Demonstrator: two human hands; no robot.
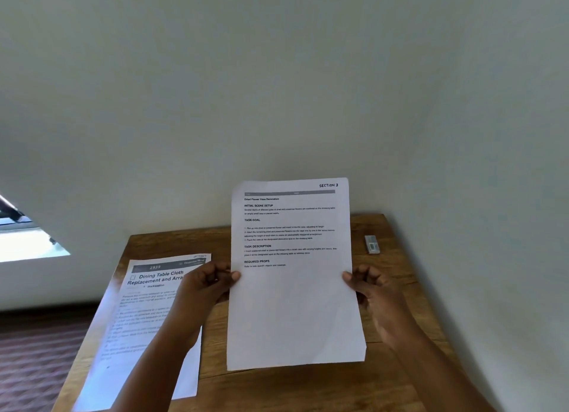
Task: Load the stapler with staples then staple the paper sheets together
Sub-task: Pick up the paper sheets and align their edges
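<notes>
White printed paper (294,276) stands nearly upright in the middle of the head view, lifted off the wooden bench (397,291). It is headed "SECTION 3" at its top right corner, with lines of text filling the upper half and the lower half blank. The left hand (212,284) pinches its left edge about halfway down, thumb on the front face and curled fingers behind. The right hand (371,288) grips the right edge at the same height in the same way, thumb tip on the front. Whether this is one sheet or several held together cannot be told.

A second sheet (144,328) lies flat on the left part of the bench, partly under the left forearm, its near left corner hanging past the bench edge. Its heading reads "Dining Table Cloth Replacement and Arra…", under a dark band marked 2939.

A small grey stapler (372,244) lies on the far right part of the bench, well apart from both hands and from the papers. A pale wall rises behind the bench.
</notes>
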